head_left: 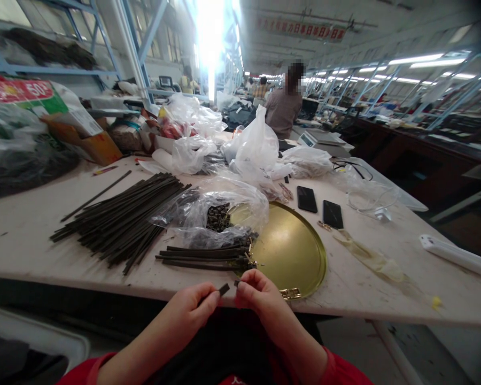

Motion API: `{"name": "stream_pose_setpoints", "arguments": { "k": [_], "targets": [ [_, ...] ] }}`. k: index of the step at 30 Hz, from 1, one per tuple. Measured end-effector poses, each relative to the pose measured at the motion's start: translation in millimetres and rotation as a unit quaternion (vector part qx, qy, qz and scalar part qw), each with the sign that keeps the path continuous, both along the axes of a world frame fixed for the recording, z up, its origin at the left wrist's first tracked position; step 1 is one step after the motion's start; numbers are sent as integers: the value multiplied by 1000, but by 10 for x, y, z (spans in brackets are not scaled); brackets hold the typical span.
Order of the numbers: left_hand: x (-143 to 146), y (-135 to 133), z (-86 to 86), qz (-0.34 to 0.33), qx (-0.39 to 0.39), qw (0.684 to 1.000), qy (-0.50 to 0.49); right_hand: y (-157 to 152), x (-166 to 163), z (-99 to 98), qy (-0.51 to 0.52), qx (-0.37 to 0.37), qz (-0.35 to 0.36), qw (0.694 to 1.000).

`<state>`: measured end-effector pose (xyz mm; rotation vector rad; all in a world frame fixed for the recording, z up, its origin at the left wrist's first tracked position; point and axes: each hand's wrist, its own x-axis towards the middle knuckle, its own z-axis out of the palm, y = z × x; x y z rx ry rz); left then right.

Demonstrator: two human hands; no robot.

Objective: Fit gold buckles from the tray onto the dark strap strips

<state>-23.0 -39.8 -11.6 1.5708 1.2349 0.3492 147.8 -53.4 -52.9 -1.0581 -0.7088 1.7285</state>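
Note:
My left hand (194, 307) is closed in a pinch round the end of a thin black strip (223, 289), just below the table's front edge. Right beside it, my right hand (256, 294) pinches something tiny at the strip's tip; I cannot make out what. Ahead of both hands lie a few black strips (204, 258) in a small row, next to a round brass tray (292, 251). A large pile of long black strips (124, 219) lies to the left. A clear plastic bag of small dark parts (218, 216) rests partly on the tray.
Two black phones (319, 206) lie right of the tray. A white power strip (457, 255) sits at the right edge. Plastic bags (248, 147) and a cardboard box (84, 136) crowd the back. A person (284, 104) stands beyond the table.

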Motion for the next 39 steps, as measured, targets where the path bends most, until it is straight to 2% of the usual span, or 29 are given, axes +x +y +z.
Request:
{"name": "stream_pose_setpoints", "arguments": {
  "k": [3,6,10,14,19,21,24,27,32,35,39],
  "targets": [
    [28,-20,-2,13,8,1000,-24,-23,-38,50,93,-39,0,995],
    [62,-34,-3,18,26,999,-22,-56,-71,39,103,-32,-12,994],
    [90,-53,-10,22,43,999,-15,-81,-74,4,62,-2,-36,997],
    [115,-82,-18,18,64,998,2,-100,-79,2,20,15,-23,999],
    [145,-110,-33,1,88,994,59,-134,-58,-77,-141,95,-4,985],
    [153,-110,-41,-12,79,995,56,-144,-29,-113,-142,109,7,984],
    [152,-104,-68,-36,35,998,29,-157,18,-123,-122,117,70,983],
    [125,-101,-106,-51,-17,998,19,-171,65,-97,-146,127,113,975],
    [28,-98,-116,-86,-127,988,6,-175,167,-93,-82,79,74,991],
    [9,-89,-141,-84,-91,992,-3,-178,148,-135,-45,45,56,996],
    [74,-107,-277,-48,-41,997,-51,-202,2,-179,12,23,23,999]
  ]
}}
